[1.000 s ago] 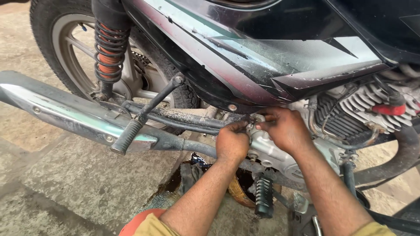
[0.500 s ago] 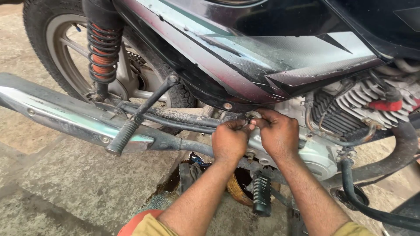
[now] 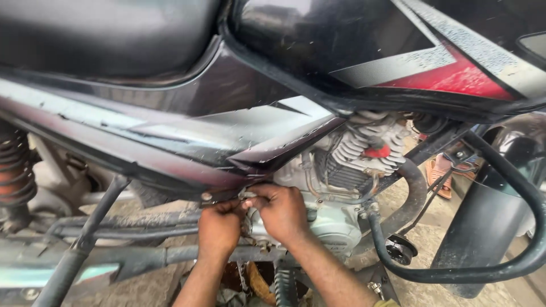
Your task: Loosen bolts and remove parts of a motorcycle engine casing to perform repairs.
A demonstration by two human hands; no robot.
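Note:
A dark motorcycle fills the view, its side panel running across the middle and the finned engine behind it. My left hand and my right hand are pressed together under the panel's lower tip, fingers closed on a small metal part beside the engine case. What exactly the fingers pinch is mostly hidden. A small bolt head shows just left of my left hand.
The kick-start lever slants down at left, beside the red rear spring. A black crash guard tube loops at right, in front of the front mudguard. The footpeg sits below my wrists.
My head has moved closer and to the right, so the bike looks larger and the rear wheel has left view. Both hands stay at the same spot under the panel.

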